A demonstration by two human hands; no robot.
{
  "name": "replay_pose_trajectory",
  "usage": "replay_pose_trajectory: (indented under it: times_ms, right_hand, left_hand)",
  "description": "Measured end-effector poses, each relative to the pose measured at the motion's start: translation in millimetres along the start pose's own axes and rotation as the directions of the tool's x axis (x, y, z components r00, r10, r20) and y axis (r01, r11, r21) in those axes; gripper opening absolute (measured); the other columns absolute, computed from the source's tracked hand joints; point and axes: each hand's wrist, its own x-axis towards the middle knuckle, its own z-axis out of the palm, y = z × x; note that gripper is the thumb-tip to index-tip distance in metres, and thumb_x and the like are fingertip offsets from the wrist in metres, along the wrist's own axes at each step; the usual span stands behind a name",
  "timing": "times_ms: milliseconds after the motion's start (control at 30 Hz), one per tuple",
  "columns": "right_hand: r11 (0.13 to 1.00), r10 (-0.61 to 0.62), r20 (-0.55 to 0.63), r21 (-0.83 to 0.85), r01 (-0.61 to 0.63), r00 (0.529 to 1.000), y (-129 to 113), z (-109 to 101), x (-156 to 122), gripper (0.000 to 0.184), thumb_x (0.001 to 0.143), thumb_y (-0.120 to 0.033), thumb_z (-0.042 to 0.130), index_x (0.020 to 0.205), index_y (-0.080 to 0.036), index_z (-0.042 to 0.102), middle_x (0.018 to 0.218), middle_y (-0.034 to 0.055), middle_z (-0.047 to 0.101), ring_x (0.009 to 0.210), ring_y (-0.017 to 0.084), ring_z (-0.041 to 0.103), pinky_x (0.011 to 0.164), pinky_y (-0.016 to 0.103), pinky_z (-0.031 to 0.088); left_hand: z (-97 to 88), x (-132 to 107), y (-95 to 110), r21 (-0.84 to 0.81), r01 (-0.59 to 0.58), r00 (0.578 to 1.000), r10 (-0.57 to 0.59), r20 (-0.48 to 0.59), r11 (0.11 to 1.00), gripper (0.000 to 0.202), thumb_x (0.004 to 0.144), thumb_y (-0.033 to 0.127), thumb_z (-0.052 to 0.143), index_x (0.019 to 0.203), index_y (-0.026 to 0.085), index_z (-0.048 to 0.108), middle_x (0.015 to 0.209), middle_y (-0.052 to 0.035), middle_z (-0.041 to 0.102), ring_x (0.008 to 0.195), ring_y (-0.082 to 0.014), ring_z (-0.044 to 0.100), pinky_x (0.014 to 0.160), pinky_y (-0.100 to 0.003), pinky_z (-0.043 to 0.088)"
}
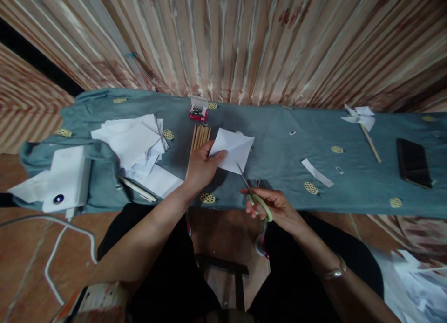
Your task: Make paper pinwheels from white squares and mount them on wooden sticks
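Note:
My left hand [206,163] pinches the left side of a square sheet of white paper [232,148], thumb on top. Faint crease lines cross at the sheet's middle. In my right hand [270,204] is a pair of scissors [260,205] with pale green handles, the fingers in the loops. Its blades reach the paper's lower corner and point towards its middle. Just behind my left hand lie several thin wooden sticks [200,137] in a row. A small red box [198,112] with its lid up stands beyond them, holding small metal pieces.
White paper sheets [131,139] are piled at the left, near a pen [138,189] and a white device [66,178] with a cable. Rightward lie a paper strip [317,173], a paper pinwheel [361,119] on a stick, and a black phone [414,162]. A curtain [223,43] hangs behind the cloth-covered table.

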Motion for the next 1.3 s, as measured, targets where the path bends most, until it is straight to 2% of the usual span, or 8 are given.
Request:
replay_pose_trajectory:
  times_ms: [633, 867, 1300]
  right_hand:
    - [1.0, 0.025, -0.043, -0.015, -0.026, 0.999, -2.2, 3.0, -0.4, 0.045, 0.074, -0.048, 0.078, 0.107, -0.018, 0.074, 0.067, 0.0014, 0.068, 0.051, 0.008, 0.058, 0.052, 0.022, 0.051]
    - [0.999, -0.002, -0.041, -0.037, 0.001, 0.999, -4.6, 5.3, -0.8, 0.046, 0.074, -0.049, 0.077, 0.107, -0.018, 0.073, 0.07, 0.002, 0.07, 0.052, 0.009, 0.059, 0.052, 0.022, 0.051]
    - [0.999, -0.029, -0.054, -0.043, 0.027, 0.998, -6.5, 9.1, 0.3, 0.041, 0.076, -0.05, 0.076, 0.101, -0.019, 0.074, 0.066, 0.001, 0.067, 0.051, 0.009, 0.057, 0.051, 0.023, 0.053]
  left_hand:
    - [-0.7, -1.7, -0.9, 0.001, 0.033, 0.999, -0.033, 0.002, 0.999, 0.029, 0.073, 0.033, 0.074, 0.097, 0.016, 0.071, 0.079, -0.0019, 0.071, 0.065, -0.0144, 0.063, 0.058, -0.024, 0.049]
    - [2.2, -6.2, -0.5, -0.018, 0.039, 0.999, -0.038, 0.032, 0.999, 0.028, 0.074, 0.032, 0.074, 0.097, 0.016, 0.072, 0.081, -0.0023, 0.072, 0.067, -0.0142, 0.063, 0.059, -0.023, 0.048]
    - [1.9, -6.9, -0.6, -0.023, 0.063, 0.998, -0.062, 0.016, 0.998, 0.029, 0.073, 0.033, 0.075, 0.097, 0.017, 0.071, 0.079, -0.0019, 0.071, 0.065, -0.0145, 0.062, 0.058, -0.024, 0.048]
